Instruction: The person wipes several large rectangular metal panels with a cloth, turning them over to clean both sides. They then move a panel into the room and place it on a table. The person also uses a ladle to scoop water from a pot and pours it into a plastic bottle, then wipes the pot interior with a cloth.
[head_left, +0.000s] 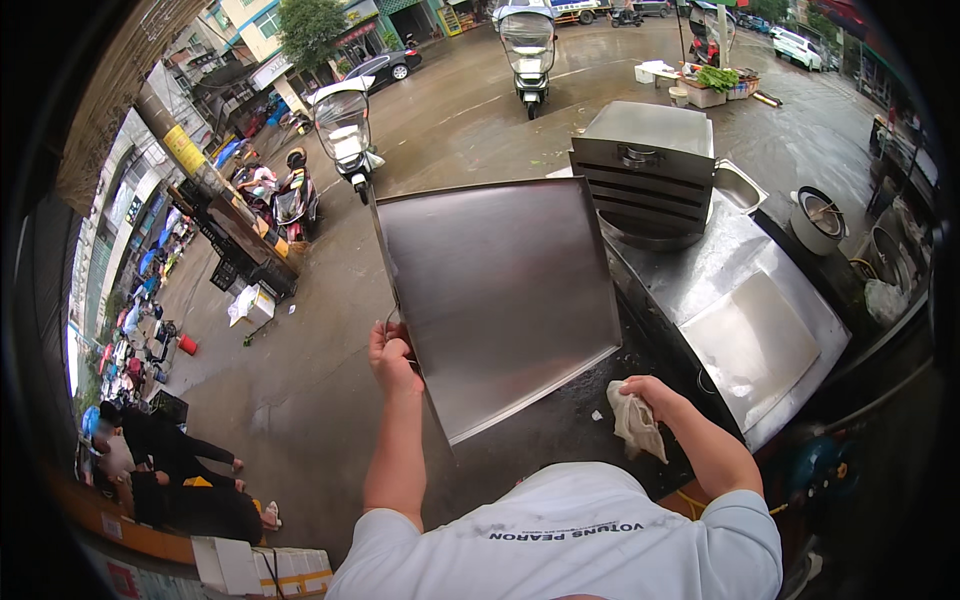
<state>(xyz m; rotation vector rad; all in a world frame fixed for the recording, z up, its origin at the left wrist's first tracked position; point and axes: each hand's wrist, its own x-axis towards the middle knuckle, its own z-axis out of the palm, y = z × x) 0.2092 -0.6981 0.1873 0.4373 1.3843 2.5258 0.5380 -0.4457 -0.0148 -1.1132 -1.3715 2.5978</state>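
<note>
My left hand (396, 361) grips a handle on the left side of a wide, shallow metal tray (510, 300), which is tilted up in front of me. The tray's broad face is smooth and has a low folded rim. To the right of the tray's lower corner, my right hand (651, 396) holds a crumpled, off-white cloth (634, 421) that hangs down over a dark surface. The cloth and the tray are apart. Farther right, a flat metal sheet (750, 349) lies on a shiny metal worktop (675, 270).
A slotted metal steamer cabinet (643, 180) stands beyond the worktop, near a steel pan (739, 186) and a round pot (819, 219). A utility pole (210, 180), parked scooters (345, 135) and a foam box (253, 307) are on the wet street. People (172, 442) are at the lower left.
</note>
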